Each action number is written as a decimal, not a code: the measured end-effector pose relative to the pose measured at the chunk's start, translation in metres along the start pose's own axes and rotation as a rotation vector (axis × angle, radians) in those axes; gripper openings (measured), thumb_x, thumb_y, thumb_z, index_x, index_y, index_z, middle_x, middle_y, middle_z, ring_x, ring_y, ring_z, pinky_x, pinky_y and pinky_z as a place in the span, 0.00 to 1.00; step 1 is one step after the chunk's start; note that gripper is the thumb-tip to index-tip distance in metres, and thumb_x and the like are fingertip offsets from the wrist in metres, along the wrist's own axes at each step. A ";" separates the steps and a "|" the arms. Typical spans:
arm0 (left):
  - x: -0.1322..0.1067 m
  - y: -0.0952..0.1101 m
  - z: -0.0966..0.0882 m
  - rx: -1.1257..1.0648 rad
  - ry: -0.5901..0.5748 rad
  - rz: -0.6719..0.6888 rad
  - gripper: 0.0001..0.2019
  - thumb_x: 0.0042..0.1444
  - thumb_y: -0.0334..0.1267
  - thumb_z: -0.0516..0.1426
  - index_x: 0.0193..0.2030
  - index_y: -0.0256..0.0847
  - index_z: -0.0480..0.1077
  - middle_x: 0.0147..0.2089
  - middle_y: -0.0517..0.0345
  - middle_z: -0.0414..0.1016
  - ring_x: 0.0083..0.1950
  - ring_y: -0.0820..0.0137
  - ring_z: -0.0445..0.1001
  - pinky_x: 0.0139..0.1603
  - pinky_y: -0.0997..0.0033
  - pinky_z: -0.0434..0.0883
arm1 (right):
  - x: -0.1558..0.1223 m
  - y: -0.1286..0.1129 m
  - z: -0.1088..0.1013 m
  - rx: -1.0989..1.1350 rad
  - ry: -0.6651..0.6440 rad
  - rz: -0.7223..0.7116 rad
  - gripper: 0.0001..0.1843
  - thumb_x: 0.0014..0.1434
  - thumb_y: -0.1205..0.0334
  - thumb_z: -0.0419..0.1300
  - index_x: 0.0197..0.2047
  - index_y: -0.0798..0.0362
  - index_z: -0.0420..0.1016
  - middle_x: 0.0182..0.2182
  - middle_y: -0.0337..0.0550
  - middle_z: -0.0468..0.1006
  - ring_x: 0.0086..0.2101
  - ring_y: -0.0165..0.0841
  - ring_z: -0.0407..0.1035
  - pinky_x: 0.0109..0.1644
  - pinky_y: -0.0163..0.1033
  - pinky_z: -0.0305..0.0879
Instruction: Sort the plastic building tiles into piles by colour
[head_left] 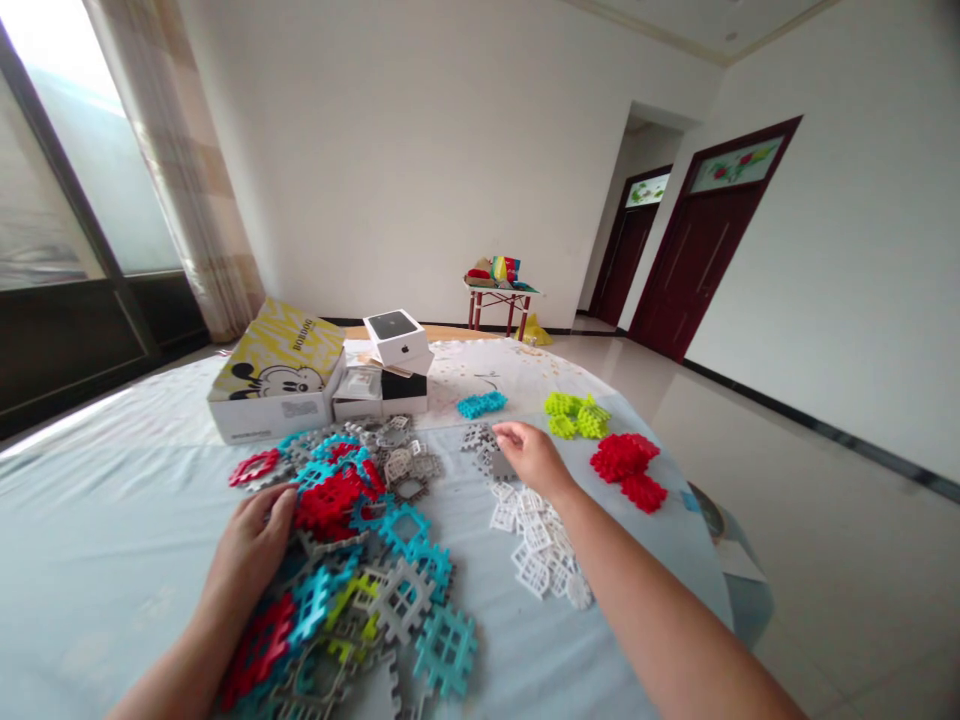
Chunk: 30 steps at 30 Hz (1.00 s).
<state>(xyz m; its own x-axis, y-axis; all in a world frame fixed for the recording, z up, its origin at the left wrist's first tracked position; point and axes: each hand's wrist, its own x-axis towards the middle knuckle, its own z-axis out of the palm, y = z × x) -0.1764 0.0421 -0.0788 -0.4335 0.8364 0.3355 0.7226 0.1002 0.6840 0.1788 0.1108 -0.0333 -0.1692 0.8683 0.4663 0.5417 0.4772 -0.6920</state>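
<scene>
A big mixed heap of plastic waffle tiles (360,540) in red, blue, grey and yellow-green lies on the pale blue tablecloth (112,520). My left hand (251,545) rests on the heap's left side, fingers curled against red and grey tiles. My right hand (529,455) reaches forward to a small group of grey tiles (480,440), its fingers pinched on one grey tile. White tiles (536,550) lie under my right forearm. Sorted piles sit beyond: blue tiles (482,404), yellow-green tiles (576,416), red tiles (626,468).
A yellow and white cartoon box (277,375) and a stack of small white and black boxes (390,365) stand at the table's far side. The table's right edge drops to a tiled floor. A small red-legged table (499,295) stands by the far wall, dark doors at right.
</scene>
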 end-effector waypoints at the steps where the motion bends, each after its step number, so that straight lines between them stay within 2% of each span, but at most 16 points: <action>1: 0.000 -0.001 0.000 -0.003 0.004 0.003 0.25 0.48 0.51 0.46 0.43 0.36 0.71 0.46 0.46 0.72 0.51 0.59 0.68 0.56 0.61 0.64 | -0.009 -0.011 0.004 0.032 -0.069 -0.030 0.12 0.55 0.64 0.54 0.43 0.54 0.74 0.39 0.46 0.77 0.38 0.33 0.71 0.44 0.40 0.68; 3: -0.001 -0.002 0.001 -0.006 0.006 0.001 0.25 0.49 0.52 0.46 0.43 0.36 0.71 0.46 0.47 0.72 0.51 0.61 0.68 0.55 0.63 0.65 | -0.026 -0.035 0.011 0.073 -0.237 -0.120 0.12 0.55 0.64 0.56 0.43 0.52 0.74 0.40 0.44 0.77 0.39 0.32 0.71 0.44 0.38 0.67; 5: -0.002 -0.003 0.001 -0.002 0.008 -0.014 0.25 0.49 0.52 0.45 0.44 0.36 0.71 0.46 0.48 0.72 0.51 0.62 0.69 0.54 0.65 0.65 | -0.041 -0.056 0.017 0.084 -0.407 -0.260 0.14 0.53 0.64 0.59 0.45 0.51 0.73 0.42 0.43 0.75 0.44 0.33 0.69 0.50 0.39 0.63; 8: -0.004 -0.001 -0.001 0.002 0.006 -0.048 0.25 0.50 0.51 0.45 0.45 0.37 0.71 0.47 0.50 0.72 0.51 0.62 0.69 0.54 0.66 0.65 | -0.057 -0.075 0.024 0.058 -0.610 -0.434 0.21 0.49 0.62 0.63 0.49 0.51 0.71 0.48 0.46 0.73 0.50 0.34 0.64 0.56 0.41 0.55; 11: -0.005 0.003 -0.005 -0.002 0.010 -0.075 0.25 0.51 0.50 0.45 0.46 0.36 0.70 0.47 0.47 0.71 0.51 0.62 0.68 0.54 0.65 0.64 | -0.066 -0.078 0.033 -0.010 -0.717 -0.489 0.29 0.46 0.60 0.66 0.53 0.51 0.68 0.52 0.47 0.69 0.52 0.36 0.60 0.57 0.42 0.52; 14: -0.005 0.004 -0.008 -0.009 0.010 -0.085 0.25 0.52 0.49 0.44 0.47 0.34 0.70 0.47 0.45 0.71 0.51 0.61 0.68 0.55 0.62 0.63 | -0.069 -0.074 0.040 -0.065 -0.754 -0.494 0.28 0.47 0.58 0.66 0.53 0.48 0.68 0.52 0.44 0.70 0.52 0.37 0.60 0.56 0.43 0.53; 19: -0.004 0.002 -0.009 -0.020 0.004 -0.098 0.25 0.53 0.49 0.44 0.47 0.34 0.70 0.47 0.44 0.71 0.52 0.60 0.67 0.55 0.62 0.62 | -0.067 -0.070 0.038 -0.068 -0.632 -0.491 0.29 0.46 0.50 0.66 0.52 0.48 0.69 0.47 0.42 0.74 0.47 0.36 0.63 0.52 0.42 0.54; 24: -0.002 -0.003 -0.005 -0.035 0.000 -0.108 0.25 0.53 0.50 0.44 0.47 0.36 0.70 0.47 0.46 0.71 0.51 0.62 0.67 0.54 0.62 0.62 | -0.054 -0.065 0.017 -0.047 -0.421 -0.443 0.28 0.48 0.46 0.63 0.50 0.49 0.69 0.44 0.42 0.75 0.46 0.35 0.65 0.52 0.40 0.55; 27: -0.002 -0.004 -0.003 -0.039 0.014 -0.130 0.26 0.52 0.50 0.44 0.48 0.36 0.69 0.47 0.46 0.70 0.51 0.61 0.67 0.55 0.62 0.62 | -0.035 -0.048 0.003 -0.136 -0.277 -0.345 0.23 0.49 0.48 0.62 0.47 0.49 0.72 0.43 0.43 0.76 0.45 0.36 0.66 0.51 0.42 0.56; 30: -0.001 -0.004 -0.003 -0.037 0.018 -0.119 0.26 0.52 0.50 0.44 0.47 0.36 0.69 0.48 0.45 0.70 0.52 0.61 0.66 0.55 0.62 0.61 | -0.010 -0.022 -0.007 -0.276 -0.158 -0.232 0.20 0.49 0.51 0.63 0.44 0.50 0.74 0.41 0.44 0.77 0.44 0.39 0.66 0.50 0.44 0.58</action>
<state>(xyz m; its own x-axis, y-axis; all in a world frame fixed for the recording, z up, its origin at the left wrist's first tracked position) -0.1806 0.0396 -0.0803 -0.5250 0.8098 0.2618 0.6449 0.1778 0.7433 0.1742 0.0905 -0.0191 -0.4262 0.7622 0.4872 0.6718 0.6274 -0.3938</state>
